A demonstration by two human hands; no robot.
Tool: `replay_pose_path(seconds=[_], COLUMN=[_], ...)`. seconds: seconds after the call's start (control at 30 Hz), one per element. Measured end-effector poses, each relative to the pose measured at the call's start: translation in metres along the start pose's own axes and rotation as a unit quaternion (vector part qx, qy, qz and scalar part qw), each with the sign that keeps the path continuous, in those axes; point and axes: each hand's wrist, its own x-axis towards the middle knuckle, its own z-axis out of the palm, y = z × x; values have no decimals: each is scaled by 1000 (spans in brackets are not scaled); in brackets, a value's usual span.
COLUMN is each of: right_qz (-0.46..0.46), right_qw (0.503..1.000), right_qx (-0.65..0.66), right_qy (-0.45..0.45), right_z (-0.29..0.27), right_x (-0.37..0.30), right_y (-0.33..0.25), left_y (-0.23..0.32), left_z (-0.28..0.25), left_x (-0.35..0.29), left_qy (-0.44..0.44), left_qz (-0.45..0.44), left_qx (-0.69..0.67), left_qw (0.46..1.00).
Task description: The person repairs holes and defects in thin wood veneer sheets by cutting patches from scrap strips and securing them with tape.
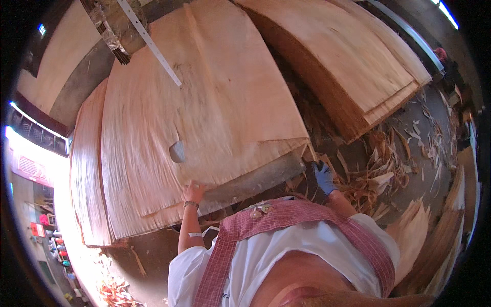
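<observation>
A wide, tan wood veneer sheet [230, 102] lies on top of a stack before me, with a ragged near edge and a hole showing grey beneath. My left hand [193, 192], bare and with a band at the wrist, is closed on the sheet's near edge. Along that edge a grey surface [255, 179] shows below the veneer. My right hand [323, 176], in a blue glove, is at the stack's near right corner. Its fingers are closed around a narrow veneer strip [310, 152] there; the fingertips are partly hidden.
To the right stands another thick veneer stack [342, 66]. Torn veneer scraps [376, 181] litter the floor beside my right arm. A perforated metal strip [153, 46] hangs over the far left part of the sheet. More veneer [89, 174] lies at the left.
</observation>
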Motion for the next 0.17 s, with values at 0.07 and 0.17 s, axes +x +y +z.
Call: replay_pose_path(seconds=[0.07,0.17], right_qz=[17,77], right_qw=[999,993], right_qx=[-45,-62], right_qy=[-20,-61], right_z=[-7,-31], right_x=[-7,-11], right_y=[17,28], left_y=[-2,13], left_z=[1,-11], left_x=[3,4], left_qy=[5,-60], left_qz=[1,7], left_qx=[-7,-23], left_qw=[1000,998])
